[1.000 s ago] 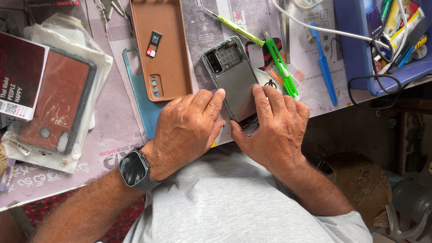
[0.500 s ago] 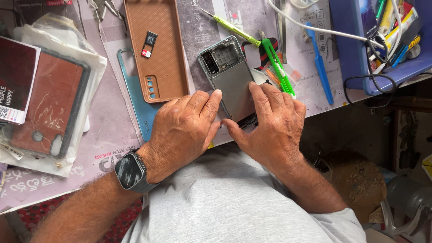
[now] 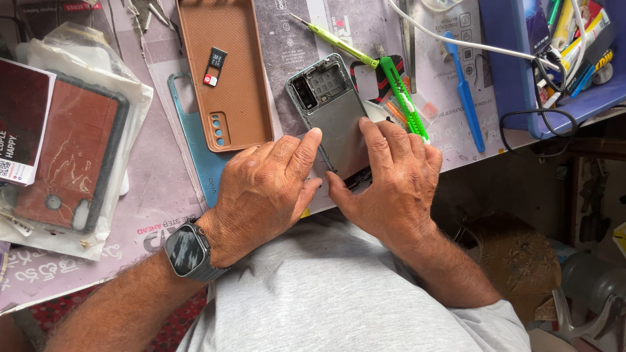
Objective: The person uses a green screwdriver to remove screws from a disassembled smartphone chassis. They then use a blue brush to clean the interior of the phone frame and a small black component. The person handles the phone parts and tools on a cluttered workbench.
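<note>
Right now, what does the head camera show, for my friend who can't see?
Both hands, left hand and right hand, press on an opened phone on a cluttered table. A brown phone case lies beside it.

phone (image 3: 336,120): opened back, grey matt metal-looking frame
case (image 3: 225,72): tan, matt, finely textured – prob. rubbery plastic
cutter (image 3: 404,98): glossy green plastic
mat (image 3: 156,215): smooth, printed, scuffed

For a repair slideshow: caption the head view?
Both hands, left hand and right hand, press an opened phone on a cluttered bench.

Opened grey phone (image 3: 334,117) (back removed) lies flat, tilted.
</note>
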